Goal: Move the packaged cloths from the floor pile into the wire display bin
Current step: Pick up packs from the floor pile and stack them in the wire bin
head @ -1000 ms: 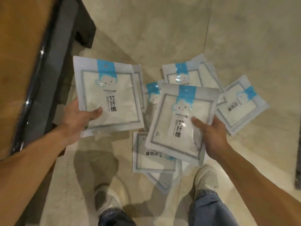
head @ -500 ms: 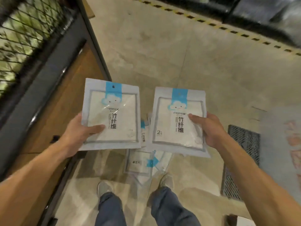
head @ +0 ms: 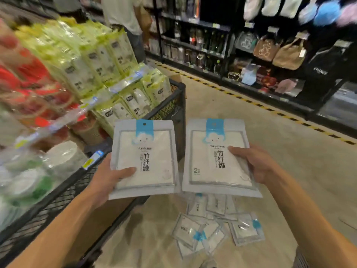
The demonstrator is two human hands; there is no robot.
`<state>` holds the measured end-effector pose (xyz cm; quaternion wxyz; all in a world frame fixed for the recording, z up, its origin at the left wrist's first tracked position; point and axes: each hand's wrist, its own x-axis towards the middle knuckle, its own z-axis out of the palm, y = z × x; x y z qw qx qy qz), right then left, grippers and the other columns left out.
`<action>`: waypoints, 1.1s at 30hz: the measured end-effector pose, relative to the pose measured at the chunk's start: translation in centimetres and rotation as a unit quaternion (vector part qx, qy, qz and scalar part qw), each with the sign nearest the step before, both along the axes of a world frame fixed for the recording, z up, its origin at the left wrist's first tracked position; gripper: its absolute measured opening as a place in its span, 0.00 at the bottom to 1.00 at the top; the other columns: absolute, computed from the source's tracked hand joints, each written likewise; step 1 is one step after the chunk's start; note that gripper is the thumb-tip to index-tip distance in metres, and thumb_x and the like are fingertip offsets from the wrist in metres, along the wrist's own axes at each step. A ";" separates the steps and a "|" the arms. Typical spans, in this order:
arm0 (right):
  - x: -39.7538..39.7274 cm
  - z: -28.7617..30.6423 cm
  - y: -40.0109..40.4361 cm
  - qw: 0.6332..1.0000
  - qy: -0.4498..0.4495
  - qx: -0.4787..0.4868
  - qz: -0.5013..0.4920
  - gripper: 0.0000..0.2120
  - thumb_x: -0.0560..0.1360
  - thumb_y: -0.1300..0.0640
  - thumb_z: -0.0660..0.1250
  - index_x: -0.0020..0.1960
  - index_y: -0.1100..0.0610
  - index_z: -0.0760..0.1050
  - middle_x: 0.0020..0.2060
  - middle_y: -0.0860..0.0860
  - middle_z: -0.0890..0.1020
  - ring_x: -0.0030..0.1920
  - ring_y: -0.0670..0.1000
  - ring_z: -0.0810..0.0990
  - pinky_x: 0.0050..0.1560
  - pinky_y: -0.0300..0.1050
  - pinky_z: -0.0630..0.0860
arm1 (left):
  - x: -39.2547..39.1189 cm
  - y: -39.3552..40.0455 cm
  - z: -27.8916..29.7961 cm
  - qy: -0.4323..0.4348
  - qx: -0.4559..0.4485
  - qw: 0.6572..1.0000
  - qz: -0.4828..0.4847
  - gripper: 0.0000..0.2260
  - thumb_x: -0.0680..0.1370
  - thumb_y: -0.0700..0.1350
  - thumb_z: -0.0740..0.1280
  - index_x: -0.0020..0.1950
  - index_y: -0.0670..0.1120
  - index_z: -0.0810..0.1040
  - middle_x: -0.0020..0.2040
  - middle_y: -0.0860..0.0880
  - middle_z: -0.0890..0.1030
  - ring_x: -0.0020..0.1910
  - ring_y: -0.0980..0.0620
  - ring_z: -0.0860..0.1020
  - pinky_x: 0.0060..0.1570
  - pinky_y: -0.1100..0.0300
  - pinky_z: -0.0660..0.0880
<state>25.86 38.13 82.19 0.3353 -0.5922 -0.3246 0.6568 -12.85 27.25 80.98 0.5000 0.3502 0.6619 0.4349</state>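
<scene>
My left hand (head: 108, 178) grips a white cloth pack (head: 152, 163) with a blue header tab by its lower left corner. My right hand (head: 255, 163) grips a second identical cloth pack (head: 210, 171) by its right side. Both packs are held upright side by side at waist height, next to the right edge of the black wire display bin (head: 173, 107). Below them on the floor lies the pile of several more cloth packs (head: 216, 223).
The bin holds green-packaged goods (head: 92, 60), red packs (head: 29, 78) and stacked white bowls (head: 59, 157). A person (head: 123, 18) stands behind the bin. Dark shelving with bags (head: 280, 51) runs along the far right, past a yellow-black floor stripe (head: 289, 117).
The view has swung up from the floor to the bin and aisle. Both hands have lifted their packs up from the pile to beside the bin.
</scene>
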 end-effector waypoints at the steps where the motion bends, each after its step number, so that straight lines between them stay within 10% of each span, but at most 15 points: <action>1: -1.1 0.9 -0.4 1.000 0.002 0.007 0.015 0.12 0.75 0.65 0.74 0.58 0.65 0.81 0.50 0.61 0.87 0.49 0.61 0.87 0.51 0.60 0.85 | -0.8 -1.3 0.9 0.002 0.014 1.000 0.012 0.37 0.59 0.43 0.85 0.66 0.48 0.75 0.57 0.47 0.86 0.55 0.44 0.85 0.54 0.45 0.81; 9: -10.9 5.3 -5.8 0.990 0.017 0.065 0.123 0.13 0.76 0.64 0.73 0.60 0.64 0.80 0.48 0.60 0.88 0.48 0.61 0.88 0.48 0.56 0.85 | -6.9 -12.8 5.5 -0.030 0.095 0.990 0.101 0.33 0.59 0.45 0.83 0.62 0.49 0.76 0.52 0.49 0.87 0.44 0.51 0.87 0.35 0.63 0.81; 13: -17.0 5.1 -8.9 0.981 0.021 0.068 0.181 0.12 0.76 0.67 0.73 0.59 0.64 0.80 0.48 0.61 0.88 0.45 0.61 0.88 0.44 0.54 0.86 | -10.6 -20.7 4.8 -0.014 0.090 0.980 0.176 0.51 0.42 0.59 0.87 0.63 0.50 0.77 0.53 0.48 0.87 0.49 0.47 0.86 0.40 0.58 0.82; 20: -29.0 3.7 -14.9 0.929 0.059 0.064 0.359 0.16 0.75 0.67 0.72 0.63 0.64 0.79 0.52 0.62 0.87 0.52 0.63 0.87 0.56 0.60 0.82 | -12.8 -36.7 3.6 -0.019 0.059 0.937 0.345 0.36 0.58 0.46 0.84 0.65 0.52 0.77 0.56 0.48 0.86 0.54 0.44 0.85 0.53 0.46 0.80; 33: -41.0 1.2 -32.8 0.782 0.129 -0.035 0.609 0.16 0.76 0.67 0.71 0.64 0.62 0.79 0.54 0.62 0.86 0.53 0.64 0.87 0.48 0.60 0.85 | -2.4 -62.1 3.2 0.008 0.015 0.767 0.641 0.42 0.55 0.48 0.84 0.67 0.45 0.76 0.57 0.43 0.86 0.55 0.39 0.85 0.58 0.37 0.79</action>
